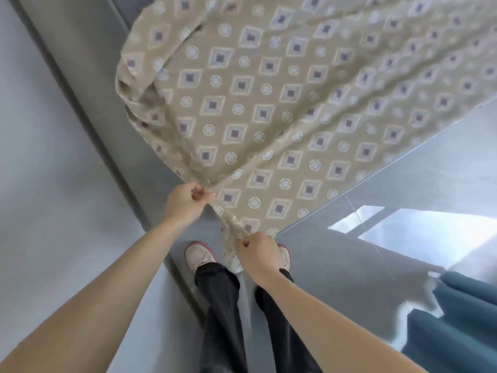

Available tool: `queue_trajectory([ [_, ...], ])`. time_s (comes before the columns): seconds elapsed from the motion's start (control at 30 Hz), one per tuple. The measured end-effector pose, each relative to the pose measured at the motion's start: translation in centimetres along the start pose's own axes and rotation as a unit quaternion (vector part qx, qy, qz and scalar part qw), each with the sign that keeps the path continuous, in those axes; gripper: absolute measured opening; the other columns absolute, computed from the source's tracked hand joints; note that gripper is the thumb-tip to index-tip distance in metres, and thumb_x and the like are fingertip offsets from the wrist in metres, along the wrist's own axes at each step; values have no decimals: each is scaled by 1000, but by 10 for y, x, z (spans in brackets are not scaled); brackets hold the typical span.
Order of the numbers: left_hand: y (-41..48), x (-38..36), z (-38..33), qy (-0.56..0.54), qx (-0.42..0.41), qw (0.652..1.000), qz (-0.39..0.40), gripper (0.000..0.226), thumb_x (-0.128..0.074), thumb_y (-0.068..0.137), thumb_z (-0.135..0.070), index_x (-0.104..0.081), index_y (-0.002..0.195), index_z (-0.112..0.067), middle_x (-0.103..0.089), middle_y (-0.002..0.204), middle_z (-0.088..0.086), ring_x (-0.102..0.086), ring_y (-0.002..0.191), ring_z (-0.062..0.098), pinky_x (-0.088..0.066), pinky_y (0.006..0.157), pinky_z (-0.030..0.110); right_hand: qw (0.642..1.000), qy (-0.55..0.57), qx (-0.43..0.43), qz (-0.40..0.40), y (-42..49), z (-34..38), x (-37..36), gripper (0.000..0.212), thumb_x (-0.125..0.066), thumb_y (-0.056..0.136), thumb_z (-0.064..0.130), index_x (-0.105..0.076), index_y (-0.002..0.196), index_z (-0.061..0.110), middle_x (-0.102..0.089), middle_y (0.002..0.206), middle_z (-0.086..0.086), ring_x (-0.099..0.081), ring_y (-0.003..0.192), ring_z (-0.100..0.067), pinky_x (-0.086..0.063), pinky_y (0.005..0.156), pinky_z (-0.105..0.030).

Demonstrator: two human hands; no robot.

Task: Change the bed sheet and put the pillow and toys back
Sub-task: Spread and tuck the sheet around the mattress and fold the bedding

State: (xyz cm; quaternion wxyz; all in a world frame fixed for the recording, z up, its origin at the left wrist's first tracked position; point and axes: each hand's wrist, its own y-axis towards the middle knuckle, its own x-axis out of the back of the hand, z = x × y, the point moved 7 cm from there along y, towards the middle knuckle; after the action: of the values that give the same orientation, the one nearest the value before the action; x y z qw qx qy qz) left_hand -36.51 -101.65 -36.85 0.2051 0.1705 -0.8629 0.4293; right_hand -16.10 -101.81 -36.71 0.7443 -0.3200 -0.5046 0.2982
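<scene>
A beige bed sheet [269, 103] with a pattern of purple diamonds and white circles spreads out in front of me, filling the upper middle and right of the view. Its near edge is bunched into a narrow corner. My left hand [184, 201] pinches that gathered edge between thumb and fingers. My right hand [256, 251] grips the same edge a little lower and to the right, just above my shoes. The sheet's far left side is folded over and wrinkled. No bed, pillow or toys are visible.
A grey wall [53, 157] with a darker baseboard [107, 146] runs along the left. A glossy grey tiled floor [403, 197] lies to the right, reflecting a window. Teal curtains [462, 319] hang at the lower right. My feet stand close to the baseboard.
</scene>
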Motion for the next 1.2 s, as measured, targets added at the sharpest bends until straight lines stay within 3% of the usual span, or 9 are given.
queue_trajectory([
  [0.17,20,21,6,-6,9,1000,-24,24,-70,85,-31,-63,91,-9,-66,87,6,-66,83,27,-56,81,44,1000,-4,20,-20,8,17,-13,42,-52,91,30,-47,53,14,-41,49,3,-37,45,-13,-24,41,-23],
  [0.27,20,10,10,-47,46,998,-6,21,-69,86,-23,-60,91,-5,-62,90,11,-63,76,24,-58,74,39,996,-86,13,-25,17,20,-13,33,-47,95,36,-64,81,11,-62,74,-3,-52,65,-22,-35,58,-27],
  [0.37,16,2,3,-25,42,999,-22,19,-66,89,-22,-57,93,-5,-63,94,15,-63,84,29,-54,79,41,996,-93,10,-13,19,20,-14,36,-43,98,38,-64,91,9,-66,88,-7,-63,81,-27,-38,60,-30],
  [0.5,6,7,-1,-18,38,999,-22,22,-62,90,-24,-58,104,-7,-65,104,10,-61,100,29,-48,92,42,998,-55,23,36,8,22,-22,32,-35,100,25,-62,96,9,-63,87,-8,-62,92,-30,-47,85,-38],
  [0.67,-27,6,8,-67,73,995,-10,27,-57,93,-21,-54,119,-15,-62,113,5,-59,108,24,-47,97,43,990,-21,18,136,-9,-7,-11,34,-41,96,19,-57,126,13,-59,124,-10,-54,116,-29,-42,95,-34],
  [0.8,-63,3,2,-85,81,992,-45,23,-55,93,-21,-53,116,-19,-60,109,-1,-59,105,21,-48,94,41,992,17,-18,125,-23,-47,36,36,-38,90,17,-62,117,16,-64,114,-8,-61,102,-28,-50,83,-33],
  [0.9,-89,-8,-14,-98,70,990,-71,14,-54,93,-24,-54,107,-22,-59,105,-2,-59,100,21,-49,90,42,995,29,-8,96,-25,-71,76,34,-38,90,9,-64,110,2,-65,109,-16,-60,106,-34,-51,88,-40],
  [1.1,-143,-53,-52,-159,59,979,-115,11,-52,93,-25,-56,103,-23,-62,93,-2,-63,87,21,-53,86,43,997,-5,43,64,-25,-114,158,37,-37,88,7,-64,112,3,-64,115,-19,-59,104,-35,-52,86,-42],
  [1.2,-177,-94,-71,-219,75,964,-133,12,-49,95,-20,-55,104,-21,-60,87,1,-61,75,19,-54,75,37,996,-19,65,65,-36,-146,201,36,-40,90,9,-66,115,12,-65,118,-6,-58,94,-22,-47,75,-27],
])
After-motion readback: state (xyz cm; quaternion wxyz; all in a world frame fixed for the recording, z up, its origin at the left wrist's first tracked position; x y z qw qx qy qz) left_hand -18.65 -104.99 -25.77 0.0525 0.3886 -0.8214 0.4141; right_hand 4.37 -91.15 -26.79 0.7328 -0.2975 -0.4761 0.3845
